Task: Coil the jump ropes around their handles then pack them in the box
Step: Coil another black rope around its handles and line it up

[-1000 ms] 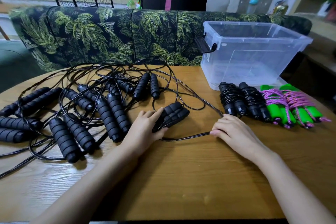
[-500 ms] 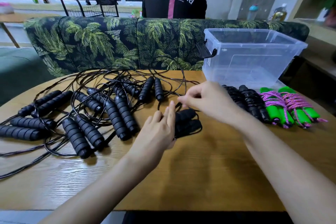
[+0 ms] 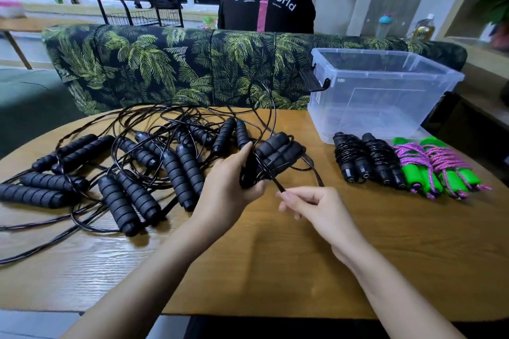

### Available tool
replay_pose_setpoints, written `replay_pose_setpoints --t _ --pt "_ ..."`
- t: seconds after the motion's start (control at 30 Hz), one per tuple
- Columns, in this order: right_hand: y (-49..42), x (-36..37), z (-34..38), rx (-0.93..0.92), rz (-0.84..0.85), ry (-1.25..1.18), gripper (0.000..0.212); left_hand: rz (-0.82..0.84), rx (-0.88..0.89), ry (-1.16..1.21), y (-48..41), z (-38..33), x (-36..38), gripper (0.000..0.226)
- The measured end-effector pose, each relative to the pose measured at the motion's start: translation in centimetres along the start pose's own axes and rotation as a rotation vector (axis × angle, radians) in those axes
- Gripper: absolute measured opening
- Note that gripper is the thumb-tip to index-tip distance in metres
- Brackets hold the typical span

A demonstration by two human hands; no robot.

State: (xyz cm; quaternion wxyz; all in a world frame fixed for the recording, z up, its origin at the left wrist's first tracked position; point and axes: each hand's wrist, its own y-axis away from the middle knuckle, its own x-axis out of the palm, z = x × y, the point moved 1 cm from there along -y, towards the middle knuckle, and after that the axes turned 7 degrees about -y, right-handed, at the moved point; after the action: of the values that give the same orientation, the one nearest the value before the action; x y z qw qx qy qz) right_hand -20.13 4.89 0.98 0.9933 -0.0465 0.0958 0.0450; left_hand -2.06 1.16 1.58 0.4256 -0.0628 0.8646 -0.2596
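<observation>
Change since half a second ago: handle pair [image 3: 271, 157] has come up off the tabletop [image 3: 275, 256] into the left hand; right hand has dropped from above the pair to a spot nearer the body, now pinching cord.
Far left: loose black foam-handled ropes [image 3: 118, 187] lie in a tangle, cords looping toward the sofa back [image 3: 165, 63]; none coiled yet.
Left hand [image 3: 228, 187]: closed around the lower ends of the handle pair, thumb on the far side, fingers underneath; a few turns of cord already cross the grip.
Handle pair: long axis runs from the left palm up and away to the right, free ends pointing toward the box.
Cord [image 3: 278, 186]: one taut strand leaves the bundle and drops straight into the right fingertips.
Right hand [image 3: 316, 203]: thumb and forefinger pinched on the cord, other fingers loosely curled; sits just below and right of the bundle, nearer to the body.
Key relation: cord end is at the right hand, handles at the left, so the next wrap looks likely to go across the short axis of the pair.
Right of hands: two black coiled ropes [image 3: 366, 159] and two green-handled pink ropes [image 3: 438, 168] lie side by side, finished.
Clear plastic box [image 3: 385, 85]: behind them, open, seemingly nothing in it.
</observation>
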Motion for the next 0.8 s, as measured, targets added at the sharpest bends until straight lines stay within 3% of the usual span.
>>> replay_pose_setpoints --t 0.07,0.3,0.4,0.6,0.67,0.73,0.8 --pt "-0.4 0.0 0.1 0.06 -0.029 -0.136 0.009 0.042 -0.013 0.115 0.0 -0.5 -0.4 0.078" --pt "-0.6 0.8 -0.3 -0.011 -0.061 -0.236 0.025 0.166 0.13 0.091 0.3 -2.2 -1.3 0.086" --pt "-0.6 0.7 -0.7 -0.056 -0.094 -0.149 0.037 0.138 0.13 0.022 0.5 -3.0 -1.0 0.083" --pt "0.0 0.2 -0.6 -0.107 -0.062 -0.184 0.02 0.011 0.096 -0.021 0.4 -2.6 -0.2 0.07" --pt "-0.1 -0.6 -1.7 -0.153 -0.058 -0.053 0.016 -0.046 0.133 -0.091 0.3 -2.3 -0.4 0.068" --pt "-0.4 -1.8 -3.1 -0.242 -0.091 0.238 0.007 -0.098 0.212 -0.174 0.1 -1.6 -0.6 0.067" --pt "-0.6 -2.9 -3.8 -0.346 -0.091 0.529 0.028 -0.132 0.318 -0.243 -0.1 -0.7 -0.6 0.067"
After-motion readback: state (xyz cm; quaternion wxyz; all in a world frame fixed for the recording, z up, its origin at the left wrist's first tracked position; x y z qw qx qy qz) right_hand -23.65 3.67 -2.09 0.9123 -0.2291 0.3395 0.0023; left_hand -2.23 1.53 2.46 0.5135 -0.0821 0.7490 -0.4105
